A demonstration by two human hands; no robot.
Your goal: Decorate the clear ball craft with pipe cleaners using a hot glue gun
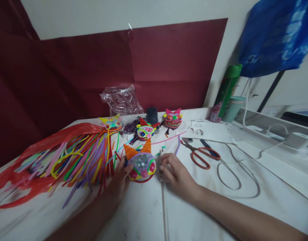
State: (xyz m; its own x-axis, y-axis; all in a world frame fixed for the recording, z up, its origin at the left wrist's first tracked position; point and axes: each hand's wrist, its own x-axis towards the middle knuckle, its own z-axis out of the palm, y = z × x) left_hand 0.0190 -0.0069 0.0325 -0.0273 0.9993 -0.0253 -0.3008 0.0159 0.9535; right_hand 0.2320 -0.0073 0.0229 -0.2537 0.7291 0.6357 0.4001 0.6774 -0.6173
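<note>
My left hand (121,177) is closed around the side of a pipe-cleaner animal head (142,169) with orange ears, pink bead eyes and a clear domed top. To its right, apart from it, my right hand (175,172) has its fingers curled in a pinch; whatever may be between them is too small to make out. Tiny green pieces (163,147) lie just beyond my right fingertips. Three similar heads sit farther back: a red-eared one (145,132), a pink-eared one (173,118) and a yellow-eared one (111,124).
Loose colourful pipe cleaners (85,160) spill from a red plastic bag (40,140) on the left. Orange-handled scissors (202,157) and a looped cable (256,187) lie right. Behind are a phone (152,115), clear wrapping (122,100), a green spray can (226,90) and a cup (233,108).
</note>
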